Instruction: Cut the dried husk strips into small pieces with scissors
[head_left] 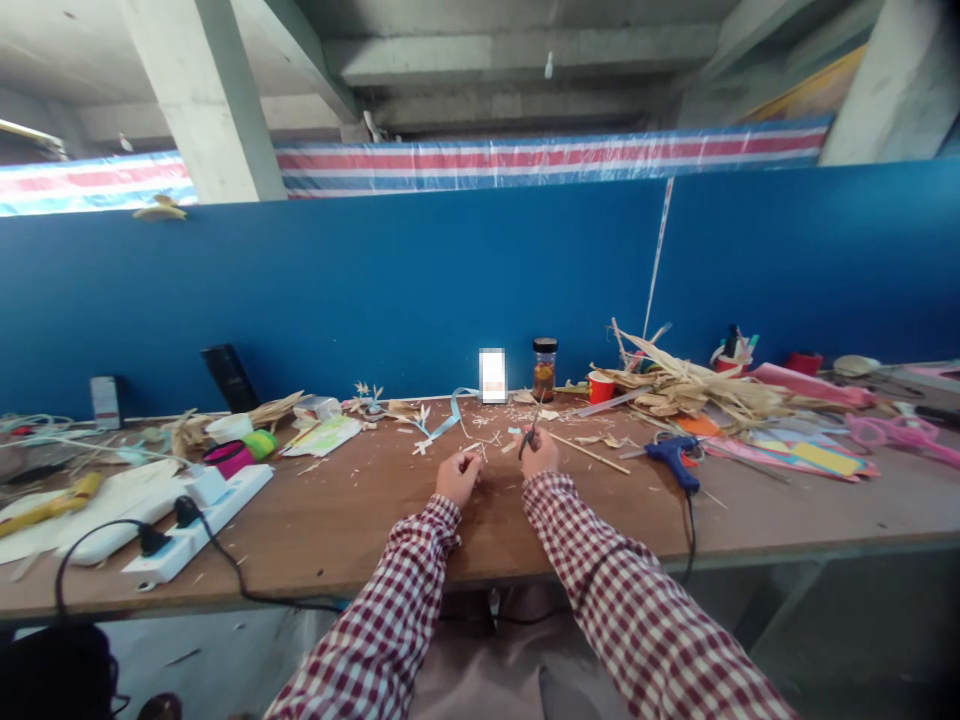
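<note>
Over the middle of the brown table, my left hand (458, 478) is closed in a pinch. Whatever lies between its fingertips is too small to make out. To its right, my right hand (541, 456) grips a pair of small dark scissors (528, 438), blades pointing up and away from me. A short gap separates the two hands. Pale scraps and thin slivers (487, 440) are scattered on the table just beyond them. A light blue ribbon (452, 415) curls behind my left hand, and a thin stick (592, 456) lies to the right of my right hand.
A blue glue gun (677, 462) with a cord lies at right, near a heap of dried husks (697, 385). A lidded jar (545, 370) and red cup (601, 386) stand behind. At left are a white power strip (217, 520) and black cords. A blue partition (375, 290) closes the back.
</note>
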